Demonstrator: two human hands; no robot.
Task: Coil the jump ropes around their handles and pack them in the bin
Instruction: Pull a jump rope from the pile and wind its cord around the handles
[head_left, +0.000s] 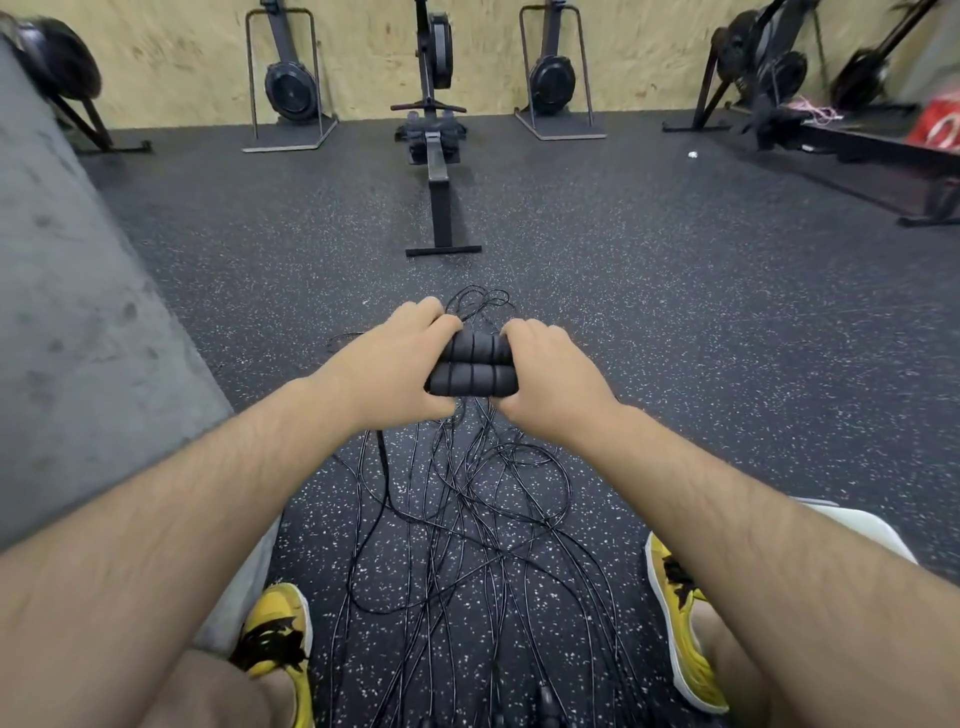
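Handles (475, 366): two black foam grips, set side by side and touching, held clear of the floor (701, 322) in front of the body. The left end is gripped by the left hand (395, 369), the right end by the right hand (556, 379). The fingers (439, 322) of both hands are curled over the far side of the pair.

Ropes (467, 525): several thin black cords, spread in a loose tangle on the floor between the two yellow shoes (278, 634) and running up under the held handles. A few loops are seen just beyond the hands. No cord is seen wound on the held pair; the foam between the hands is bare.

Bin: not identified with certainty. A pale object (862, 525) is partly shown behind the right forearm, near the right shoe. Whether it is the bin cannot be told.

Progress, as judged: early. One pair of handles is held together, which is taken as the start of a coil. Nothing is shown as coiled or packed. The winding of this rope, the untangling and winding of the rest, and all packing are left to be done.
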